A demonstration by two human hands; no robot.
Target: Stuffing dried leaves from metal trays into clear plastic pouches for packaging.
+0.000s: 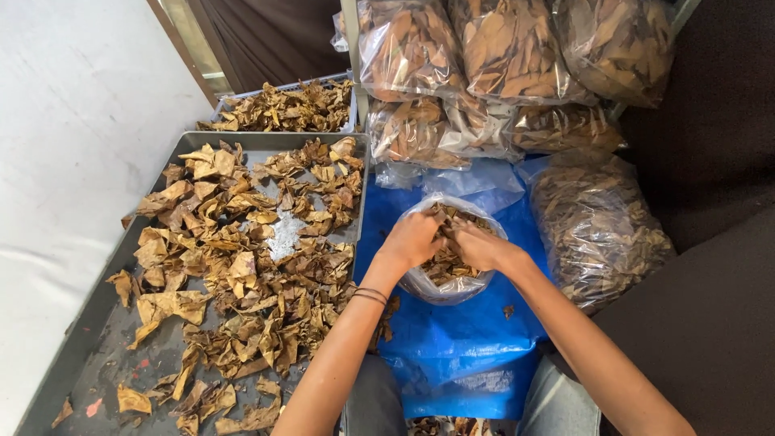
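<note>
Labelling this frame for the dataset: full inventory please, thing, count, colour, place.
metal tray: one, grey, left, bearing loose dried leaves
dried leaves: too many to count, tan-brown, spread over the tray
second tray: one, grey, behind the first, heaped with leaves
open bag: one, clear plastic, centre, part filled with leaves
blue sheet: one, blue, under the open bag
filled bags: at least six, clear with brown leaves, stacked top and right
wall: white, left
wrist bands: two thin dark ones, on the left wrist
left hand: in the open bag's mouth, on the leaves
right hand: beside it, also in the bag's mouth
</note>
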